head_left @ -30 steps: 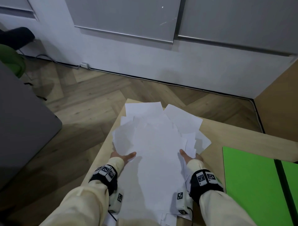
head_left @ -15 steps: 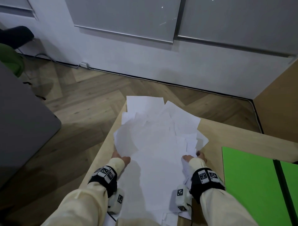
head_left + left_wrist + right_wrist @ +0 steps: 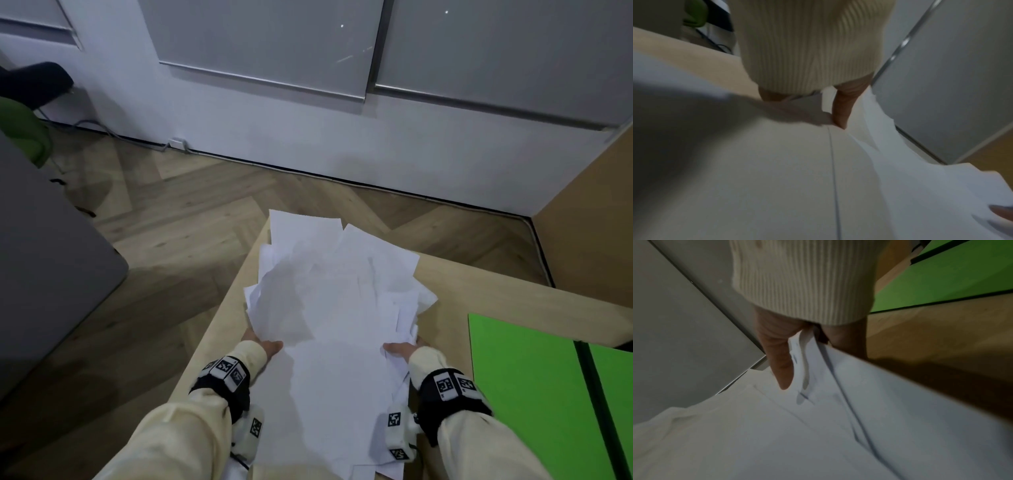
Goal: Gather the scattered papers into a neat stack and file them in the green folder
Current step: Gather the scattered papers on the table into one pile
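Loose pile of white papers (image 3: 329, 308) is lying on the light wooden table (image 3: 479, 298), sheets fanned and overlapping, far edges reaching over the table's far corner. Left hand (image 3: 265, 346) is gripping the pile's left edge: thumb is lying on top of the sheets in the left wrist view (image 3: 841, 110), remaining fingers are hidden beneath the paper. Right hand (image 3: 399, 350) is gripping the right edge; in the right wrist view the thumb (image 3: 781, 363) is pressing on top while sheet edges are bunching between thumb and the fingers below. Both cream ribbed sleeves (image 3: 191, 435) are reaching forward. Green folder (image 3: 527, 394) is lying open and flat on the table to the right of the pile, apart from it, black spine (image 3: 596, 404) running down its middle
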### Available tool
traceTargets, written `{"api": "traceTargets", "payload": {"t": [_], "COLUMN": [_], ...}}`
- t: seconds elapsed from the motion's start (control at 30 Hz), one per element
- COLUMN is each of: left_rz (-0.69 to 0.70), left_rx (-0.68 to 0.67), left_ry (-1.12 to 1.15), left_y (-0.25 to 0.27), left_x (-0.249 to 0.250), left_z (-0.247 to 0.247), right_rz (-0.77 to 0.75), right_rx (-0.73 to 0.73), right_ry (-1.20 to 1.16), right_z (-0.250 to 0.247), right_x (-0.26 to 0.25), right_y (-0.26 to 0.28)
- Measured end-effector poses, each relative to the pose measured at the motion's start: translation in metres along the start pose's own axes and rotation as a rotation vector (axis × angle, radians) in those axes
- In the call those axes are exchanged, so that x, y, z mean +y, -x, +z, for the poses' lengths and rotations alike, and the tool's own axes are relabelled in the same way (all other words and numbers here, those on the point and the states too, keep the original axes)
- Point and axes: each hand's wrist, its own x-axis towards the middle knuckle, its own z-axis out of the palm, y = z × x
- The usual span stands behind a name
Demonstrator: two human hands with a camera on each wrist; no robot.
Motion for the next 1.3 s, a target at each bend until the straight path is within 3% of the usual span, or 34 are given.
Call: {"api": "traceTargets", "payload": {"t": [0.1,0.27,0.33,0.43,0.6,0.73,0.87,0.9,0.97,1.07,1.17,1.3], "left_rz": [0.002,-0.108,-0.141,-0.155,-0.116,-0.090,-0.088,-0.088,-0.095,-0.088,-0.034,0.040], "left_rx": [-0.002,0.049,0.033,0.023,0.003,0.015,0.021,0.014,0.016,0.146,0.214,0.159], "left_ry": [0.015,0.055,0.099,0.081,-0.020,-0.014,0.085,0.113,0.211,0.338,0.354,0.211], "left_y": [-0.001,-0.002,-0.002,-0.003,0.001,0.002,0.003,0.004,0.000,-0.001,-0.001,0.001], "left_x": [-0.009,-0.022,-0.022,-0.020,-0.017,-0.013,-0.010,-0.009,-0.009,-0.011,-0.014,-0.008], "left_z": [-0.010,-0.027,-0.029,-0.026,-0.022,-0.020,-0.016,-0.016,-0.014,-0.021,-0.025,-0.023], "right_rz": [-0.031,-0.058,-0.089,-0.061,0.044,0.022,0.024,0.037,0.033,-0.005,0.006,-0.020], "right_rx": [-0.073,-0.206,-0.250,-0.284,-0.160,-0.280,-0.391,-0.365,-0.173,0.017,-0.004,-0.075], "right_ry": [-0.021,-0.300,-0.331,-0.372,-0.132,-0.141,-0.158,-0.104,-0.023,-0.028,-0.080,-0.224], "right_z": [-0.004,0.010,0.014,0.027,0.039,0.048,0.045,0.046,0.051,0.052,0.051,0.051], "right_x": [0.008,0.060,0.052,0.056,0.045,0.040,0.012,0.008,0.004,0.009,0.011,0.011], "right_y": [0.015,-0.005,0.026,0.020,0.003,-0.018,0.030,0.037,0.042,0.047,0.050,0.045]}}
